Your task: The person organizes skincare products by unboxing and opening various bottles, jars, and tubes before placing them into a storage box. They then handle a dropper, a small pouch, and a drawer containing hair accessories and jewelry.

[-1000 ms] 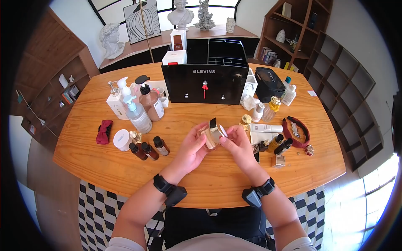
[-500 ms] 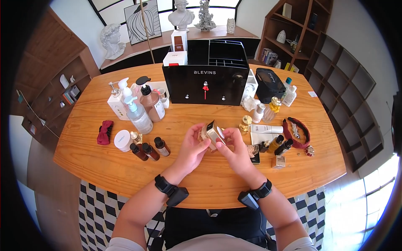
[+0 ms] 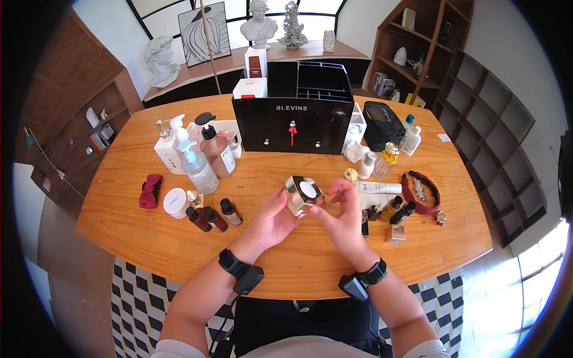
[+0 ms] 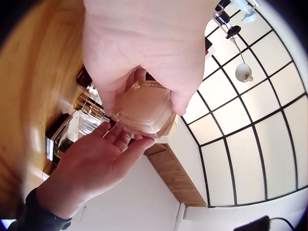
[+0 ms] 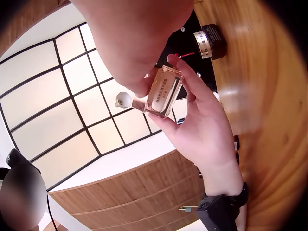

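A squarish clear and gold cosmetic jar (image 3: 293, 201) is held over the middle of the table, its white round centre facing up in the head view. My left hand (image 3: 271, 222) grips it from the left, fingers and thumb on opposite sides. Its see-through pinkish base (image 4: 144, 108) shows in the left wrist view. Printed characters mark one face of the jar (image 5: 166, 89) in the right wrist view. My right hand (image 3: 345, 225) pinches the jar's right edge with the thumb low, while its forefinger is raised and bent. The right fingertips are partly hidden.
Beyond the hands stands a black organizer (image 3: 292, 128) with white boxes on top. Pump bottles (image 3: 200, 170) and small brown bottles (image 3: 215, 219) stand at left. A white tube (image 3: 379, 188), a dark red headband (image 3: 439, 197) and several small bottles lie or stand at right.
The jar has turned in my hands, so its white round centre now faces upward. My right forefinger has lifted off it. The left hand keeps its hold.
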Demonstrator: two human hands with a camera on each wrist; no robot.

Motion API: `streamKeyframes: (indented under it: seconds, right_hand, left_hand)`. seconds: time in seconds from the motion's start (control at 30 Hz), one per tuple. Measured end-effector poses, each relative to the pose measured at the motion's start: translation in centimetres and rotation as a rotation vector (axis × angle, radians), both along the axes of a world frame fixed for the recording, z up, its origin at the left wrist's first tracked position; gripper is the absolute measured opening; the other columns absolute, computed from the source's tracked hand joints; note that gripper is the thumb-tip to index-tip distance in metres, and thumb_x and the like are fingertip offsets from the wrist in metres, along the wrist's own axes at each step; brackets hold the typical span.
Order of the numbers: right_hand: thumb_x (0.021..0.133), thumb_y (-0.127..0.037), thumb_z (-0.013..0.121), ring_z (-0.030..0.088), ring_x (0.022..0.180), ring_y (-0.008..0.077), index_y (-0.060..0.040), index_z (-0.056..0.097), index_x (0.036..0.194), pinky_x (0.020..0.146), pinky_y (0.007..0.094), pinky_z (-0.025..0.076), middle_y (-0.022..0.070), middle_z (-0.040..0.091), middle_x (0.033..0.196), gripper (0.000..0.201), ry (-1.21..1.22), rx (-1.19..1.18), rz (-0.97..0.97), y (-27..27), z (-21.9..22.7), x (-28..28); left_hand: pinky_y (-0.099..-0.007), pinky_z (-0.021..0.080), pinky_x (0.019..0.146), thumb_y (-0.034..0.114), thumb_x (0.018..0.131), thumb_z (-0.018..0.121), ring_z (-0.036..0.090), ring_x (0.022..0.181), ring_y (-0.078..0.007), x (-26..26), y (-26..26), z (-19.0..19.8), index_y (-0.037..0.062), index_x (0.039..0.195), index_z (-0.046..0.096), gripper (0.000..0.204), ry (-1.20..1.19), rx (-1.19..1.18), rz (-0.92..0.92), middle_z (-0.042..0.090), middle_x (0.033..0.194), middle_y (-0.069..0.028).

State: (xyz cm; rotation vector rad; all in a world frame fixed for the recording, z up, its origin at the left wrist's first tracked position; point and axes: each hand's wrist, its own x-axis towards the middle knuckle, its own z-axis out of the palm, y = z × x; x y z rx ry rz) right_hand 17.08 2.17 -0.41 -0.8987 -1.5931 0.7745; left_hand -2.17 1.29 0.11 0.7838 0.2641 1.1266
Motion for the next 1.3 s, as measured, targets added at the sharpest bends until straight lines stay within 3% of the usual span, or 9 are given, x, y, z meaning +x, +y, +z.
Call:
streamKeyframes:
  seconds: [0.1,0.2,0.5,0.6,0.8,0.9,1.0,1.13,1.3]
  right_hand:
    - [0.082,-0.016,0.085,0.055,0.118,0.0193,-0.0031,0.038,0.144,0.1,0.036,0.046,0.0124,0.052,0.132,0.079,0.077,0.029,0.111,-0.2,1.0,-0.4]
    - [0.081,-0.021,0.087,0.055,0.118,0.0203,-0.0025,0.027,0.152,0.1,0.0365,0.048,0.0137,0.05,0.134,0.095,0.347,-0.243,0.379,-1.2,1.5,-1.0]
    - [0.08,-0.019,0.087,0.058,0.111,0.0198,-0.0019,0.022,0.153,0.096,0.0353,0.049,0.0138,0.058,0.125,0.099,0.08,-0.132,0.153,0.3,0.1,-0.5]
    - [0.079,-0.015,0.086,0.06,0.107,0.0188,-0.0012,0.025,0.151,0.095,0.0344,0.049,0.0134,0.059,0.123,0.095,0.176,-0.145,0.181,0.4,-0.1,-0.6]
    - [0.077,-0.012,0.086,0.061,0.105,0.0164,-0.0013,0.028,0.149,0.093,0.0329,0.049,0.0121,0.06,0.121,0.093,0.243,-0.242,0.182,0.4,0.0,-0.6]
    - [0.077,-0.014,0.087,0.06,0.106,0.0157,-0.0017,0.029,0.148,0.094,0.0325,0.048,0.0118,0.06,0.122,0.093,0.239,-0.219,0.173,0.7,-0.6,-0.5]
    - [0.078,-0.017,0.087,0.057,0.113,0.0182,-0.0022,0.028,0.15,0.098,0.0343,0.046,0.0134,0.057,0.127,0.094,0.238,-0.168,0.197,0.7,-0.9,-0.5]
    - [0.08,-0.022,0.086,0.053,0.123,0.0234,-0.0025,0.026,0.152,0.106,0.039,0.043,0.0157,0.051,0.136,0.096,0.066,-0.004,0.199,0.6,0.2,0.0]
    - [0.08,-0.022,0.086,0.052,0.125,0.0251,-0.0021,0.027,0.152,0.108,0.041,0.041,0.0159,0.05,0.139,0.095,0.087,-0.035,0.281,0.4,0.3,-0.2]
  left_hand:
    - [-0.0387,0.049,0.106,0.035,0.098,0.064,0.057,0.127,-0.0222,-0.3,0.3,-1.2,0.0048,0.143,0.044,0.058,-0.01,-0.008,-0.08,0.057,0.135,-0.0106]
    - [-0.035,0.051,0.102,0.017,0.091,0.076,0.057,0.124,-0.0202,0.1,-0.1,-1.7,0.005,0.143,0.041,0.064,0.047,-0.036,-0.041,0.053,0.138,-0.0096]
    - [-0.0358,0.045,0.108,0.006,0.086,0.079,0.051,0.129,-0.0209,0.3,0.4,-1.9,0.0038,0.141,0.039,0.068,0.2,0.176,0.304,0.047,0.138,-0.0093]
    - [-0.0371,0.04,0.112,0.005,0.086,0.079,0.047,0.132,-0.0219,0.3,0.2,-1.4,0.0019,0.144,0.037,0.072,0.112,0.033,0.309,0.045,0.139,-0.0105]
    - [-0.0372,0.037,0.114,0.006,0.086,0.079,0.045,0.134,-0.0223,0.2,0.6,-2.1,0.0004,0.147,0.035,0.075,0.355,0.261,0.419,0.043,0.143,-0.0123]
    - [-0.0369,0.039,0.112,0.006,0.088,0.077,0.047,0.132,-0.0215,0.4,0.3,-1.9,0.0014,0.146,0.036,0.071,0.269,0.194,0.396,0.044,0.142,-0.0111]
    - [-0.0381,0.045,0.109,0.022,0.099,0.066,0.053,0.128,-0.0236,0.4,0.2,-1.9,0.0026,0.144,0.04,0.056,0.071,0.053,0.216,0.052,0.138,-0.0129]
    - [-0.0401,0.053,0.101,0.055,0.105,0.039,0.06,0.124,-0.0301,0.2,0.5,-1.6,0.0068,0.142,0.047,0.061,-0.127,-0.107,0.006,0.059,0.135,-0.0178]
    - [-0.0377,0.054,0.099,0.055,0.105,0.039,0.062,0.119,-0.0261,-0.1,0.5,-1.6,0.0072,0.14,0.05,0.06,-0.227,-0.144,-0.123,0.062,0.131,-0.0148]
